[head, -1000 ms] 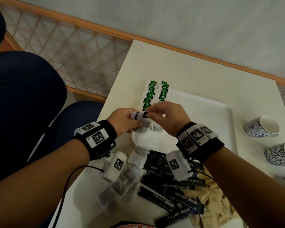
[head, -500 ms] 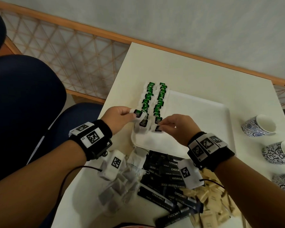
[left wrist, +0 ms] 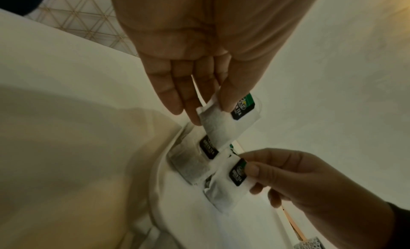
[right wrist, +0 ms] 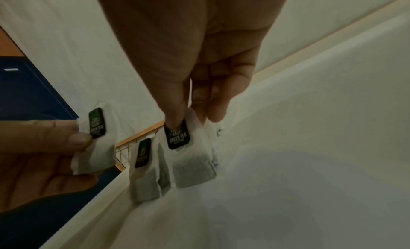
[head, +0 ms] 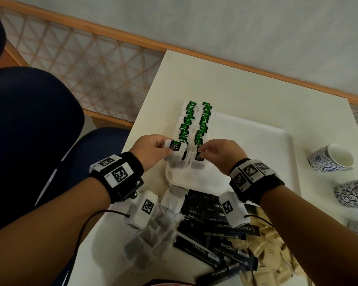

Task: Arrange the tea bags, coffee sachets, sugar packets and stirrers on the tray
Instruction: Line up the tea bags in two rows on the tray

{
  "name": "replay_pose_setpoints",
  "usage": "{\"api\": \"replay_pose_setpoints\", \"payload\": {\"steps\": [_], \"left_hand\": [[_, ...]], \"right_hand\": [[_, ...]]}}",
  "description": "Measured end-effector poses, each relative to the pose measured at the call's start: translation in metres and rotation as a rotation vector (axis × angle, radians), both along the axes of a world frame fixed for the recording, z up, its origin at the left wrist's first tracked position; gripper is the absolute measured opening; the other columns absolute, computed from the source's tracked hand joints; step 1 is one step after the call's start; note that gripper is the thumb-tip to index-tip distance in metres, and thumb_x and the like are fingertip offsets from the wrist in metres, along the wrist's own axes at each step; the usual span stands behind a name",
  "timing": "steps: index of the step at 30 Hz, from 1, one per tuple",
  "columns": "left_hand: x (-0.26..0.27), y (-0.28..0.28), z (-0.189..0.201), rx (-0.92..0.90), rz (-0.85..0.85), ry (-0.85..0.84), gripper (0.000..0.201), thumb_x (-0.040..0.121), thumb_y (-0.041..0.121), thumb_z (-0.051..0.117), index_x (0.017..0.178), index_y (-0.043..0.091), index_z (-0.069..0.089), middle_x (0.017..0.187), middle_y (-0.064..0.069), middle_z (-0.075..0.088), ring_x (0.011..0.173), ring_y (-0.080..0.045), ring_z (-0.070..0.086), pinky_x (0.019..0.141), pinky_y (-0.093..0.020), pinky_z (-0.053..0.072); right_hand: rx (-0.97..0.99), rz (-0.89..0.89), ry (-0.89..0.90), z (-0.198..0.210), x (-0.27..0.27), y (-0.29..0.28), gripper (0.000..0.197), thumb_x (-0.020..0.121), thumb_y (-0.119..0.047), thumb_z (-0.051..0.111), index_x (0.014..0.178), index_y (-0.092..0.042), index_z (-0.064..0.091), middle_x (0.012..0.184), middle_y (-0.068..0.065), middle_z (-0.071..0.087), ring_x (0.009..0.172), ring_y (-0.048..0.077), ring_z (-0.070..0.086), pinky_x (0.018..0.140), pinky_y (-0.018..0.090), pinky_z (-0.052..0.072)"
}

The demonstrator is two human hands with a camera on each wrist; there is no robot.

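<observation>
- head view: my left hand (head: 151,150) pinches a green tea bag (head: 175,151) by its top edge, just above the near end of the left row on the white tray (head: 256,145); the bag's long axis runs along the row.
- my right hand (head: 219,154) pinches the last tea bag (head: 198,158) of the right row, low on the tray.
- left fingers (left wrist: 228,102) are nearer the gap.
- tags read "green tea"; black sachets (head: 225,246) on the desk (head: 205,79) read "chocmet" and "black".

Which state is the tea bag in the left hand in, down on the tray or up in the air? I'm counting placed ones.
In the air: the left hand pinches the tea bag above the tray.
</observation>
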State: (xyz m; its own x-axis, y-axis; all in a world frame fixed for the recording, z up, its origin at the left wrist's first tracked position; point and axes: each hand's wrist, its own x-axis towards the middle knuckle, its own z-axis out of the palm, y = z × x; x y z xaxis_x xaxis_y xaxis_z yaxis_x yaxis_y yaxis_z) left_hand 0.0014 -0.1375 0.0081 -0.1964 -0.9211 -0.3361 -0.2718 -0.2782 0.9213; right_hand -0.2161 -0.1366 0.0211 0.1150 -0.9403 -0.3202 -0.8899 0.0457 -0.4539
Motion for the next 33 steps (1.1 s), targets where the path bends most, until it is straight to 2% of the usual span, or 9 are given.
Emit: {"api": "replay_pose_setpoints", "payload": {"steps": [5,7,11,14,19,22,24,28,33], "left_hand": [[-0.009,0.003,-0.004,0.023,-0.008,0.048,0.023,0.085,-0.006,0.061,0.100,0.010,0.068,0.077,0.005,0.067,0.059,0.004,0.061,0.059,-0.009,0.046],[-0.012,0.004,-0.005,0.035,-0.026,0.062,0.022,0.084,-0.006,0.063,0.097,0.011,0.069,0.077,0.000,0.068,0.063,-0.005,0.063,0.062,-0.014,0.049],[-0.012,0.009,-0.010,0.057,-0.037,0.051,0.024,0.081,-0.007,0.067,0.085,0.016,0.067,0.079,-0.006,0.067,0.069,-0.015,0.062,0.066,-0.019,0.052],[-0.004,0.012,-0.016,0.082,-0.027,-0.026,0.029,0.077,-0.002,0.073,0.091,0.022,0.067,0.085,-0.010,0.065,0.076,-0.019,0.061,0.076,-0.027,0.052],[0.004,0.009,-0.020,0.091,0.010,-0.111,0.034,0.073,0.011,0.080,0.093,0.029,0.061,0.078,0.000,0.063,0.074,-0.013,0.059,0.068,-0.021,0.043],[0.002,0.004,-0.021,0.109,-0.013,-0.232,0.056,0.065,0.031,0.087,0.108,0.029,0.052,0.083,0.001,0.062,0.073,-0.012,0.058,0.063,-0.022,0.042],[-0.003,0.002,-0.021,0.144,-0.060,-0.303,0.076,0.059,0.041,0.088,0.118,0.030,0.042,0.087,0.001,0.058,0.076,-0.013,0.056,0.064,-0.026,0.042],[-0.013,-0.001,-0.020,0.120,-0.173,-0.456,0.098,0.063,0.034,0.087,0.136,0.021,0.022,0.099,0.003,0.048,0.088,-0.017,0.053,0.074,-0.028,0.040],[-0.019,-0.003,-0.024,0.061,-0.233,-0.523,0.101,0.065,0.027,0.086,0.136,0.017,0.015,0.092,0.001,0.053,0.088,-0.022,0.056,0.075,-0.031,0.043]], "right_hand": [[-0.181,0.006,-0.177,0.013,0.010,0.007,0.021,0.088,-0.042,0.060,0.101,-0.029,0.070,0.090,-0.010,0.063,0.079,0.006,0.057,0.069,0.021,0.045],[-0.143,0.024,-0.235,0.018,0.018,0.011,0.022,0.084,-0.043,0.065,0.101,-0.029,0.071,0.085,-0.012,0.065,0.076,0.004,0.058,0.068,0.018,0.046],[-0.081,0.044,-0.208,0.013,0.027,0.012,0.012,0.085,-0.030,0.067,0.095,-0.027,0.073,0.077,-0.008,0.068,0.072,0.007,0.059,0.069,0.024,0.047],[-0.027,0.052,-0.184,0.008,0.032,0.012,0.011,0.085,-0.029,0.066,0.092,-0.025,0.074,0.075,-0.008,0.066,0.073,0.009,0.059,0.072,0.025,0.048],[0.014,0.022,-0.128,-0.003,0.040,0.008,0.009,0.085,-0.030,0.065,0.092,-0.026,0.071,0.073,-0.013,0.060,0.083,0.013,0.062,0.077,0.028,0.050],[0.009,-0.026,-0.133,-0.007,0.037,0.005,0.002,0.086,-0.032,0.065,0.086,-0.030,0.063,0.067,-0.016,0.056,0.075,0.009,0.059,0.070,0.027,0.047],[-0.010,-0.069,-0.159,-0.009,0.032,0.005,0.009,0.083,-0.034,0.068,0.085,-0.031,0.059,0.064,-0.013,0.055,0.066,0.006,0.055,0.064,0.025,0.044],[-0.038,-0.203,-0.147,-0.012,0.013,0.013,0.030,0.073,-0.036,0.077,0.084,-0.028,0.050,0.072,-0.007,0.060,0.068,0.012,0.056,0.058,0.025,0.043],[0.122,-0.305,-0.130,-0.023,0.001,0.021,0.070,0.064,-0.040,0.084,0.112,-0.020,0.037,0.083,0.000,0.064,0.075,0.016,0.061,0.069,0.033,0.052]]}}
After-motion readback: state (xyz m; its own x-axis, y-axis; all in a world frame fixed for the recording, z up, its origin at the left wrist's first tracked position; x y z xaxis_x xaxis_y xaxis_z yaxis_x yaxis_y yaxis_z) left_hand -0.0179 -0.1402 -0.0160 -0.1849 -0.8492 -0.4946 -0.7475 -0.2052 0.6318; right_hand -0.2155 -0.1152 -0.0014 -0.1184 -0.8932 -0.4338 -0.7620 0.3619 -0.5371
